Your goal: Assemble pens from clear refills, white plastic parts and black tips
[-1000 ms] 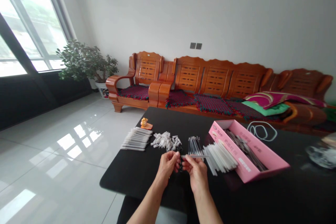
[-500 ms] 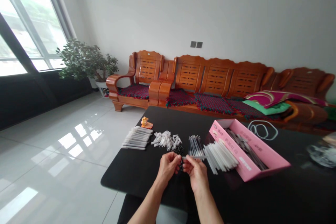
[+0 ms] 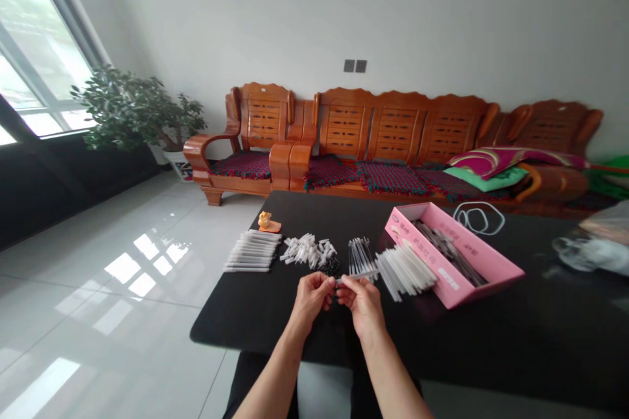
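My right hand [image 3: 363, 304] pinches a slim whitish pen barrel [image 3: 366, 273], which points right past the fingers. Against the barrel's left end, the thumb and fingers of my left hand [image 3: 309, 299] are pressed together; what they grip is too small to make out. Just beyond my hands lie a heap of small black pieces [image 3: 333, 266] and a pile of short white plastic pieces [image 3: 308, 250]. Pen refills [image 3: 360, 254] with dark upper ends lie behind my right hand. To their right is a stack of loose white barrels [image 3: 405, 270].
White pen-like sticks [image 3: 253, 250] lie in a row at the left, by an orange figurine [image 3: 265, 221]. A pink box [image 3: 496, 272] holds dark grey strips. White loops [image 3: 479, 217] and a plastic bag [image 3: 597, 254] are farther right on the black table [image 3: 236, 314]. Behind stands a wooden sofa [image 3: 346, 124].
The view has shifted slightly, so the things on the table sit higher in the picture. Both hands remain together, with the barrel still held between them.
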The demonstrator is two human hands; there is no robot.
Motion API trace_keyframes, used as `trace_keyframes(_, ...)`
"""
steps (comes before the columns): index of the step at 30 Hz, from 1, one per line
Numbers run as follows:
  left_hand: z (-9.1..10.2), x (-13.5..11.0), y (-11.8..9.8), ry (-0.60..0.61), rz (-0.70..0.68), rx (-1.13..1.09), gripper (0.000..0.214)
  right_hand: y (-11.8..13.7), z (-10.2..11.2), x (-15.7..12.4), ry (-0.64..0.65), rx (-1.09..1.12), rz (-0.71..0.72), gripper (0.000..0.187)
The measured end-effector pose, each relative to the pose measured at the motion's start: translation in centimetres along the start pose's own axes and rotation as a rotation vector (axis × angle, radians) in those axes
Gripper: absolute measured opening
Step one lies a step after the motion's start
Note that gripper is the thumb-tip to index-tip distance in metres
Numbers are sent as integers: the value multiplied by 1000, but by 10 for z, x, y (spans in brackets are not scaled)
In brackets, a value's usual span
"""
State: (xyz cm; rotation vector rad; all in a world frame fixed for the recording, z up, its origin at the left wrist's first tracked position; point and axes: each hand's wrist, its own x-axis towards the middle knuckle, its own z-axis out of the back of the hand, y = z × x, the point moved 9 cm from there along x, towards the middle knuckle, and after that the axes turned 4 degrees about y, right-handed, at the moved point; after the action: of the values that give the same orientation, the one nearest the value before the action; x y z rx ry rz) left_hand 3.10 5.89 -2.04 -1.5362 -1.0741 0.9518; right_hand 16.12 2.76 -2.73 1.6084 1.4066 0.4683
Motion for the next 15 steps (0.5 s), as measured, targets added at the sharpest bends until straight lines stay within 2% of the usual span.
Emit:
trace_keyframes(10,2,-1,0,5,21,29,43,3,-3,-4,5,18,8,31)
trace_keyframes(15,-3,0,-5,30,-31,30,39,5,0,-4,-22,21,8,34)
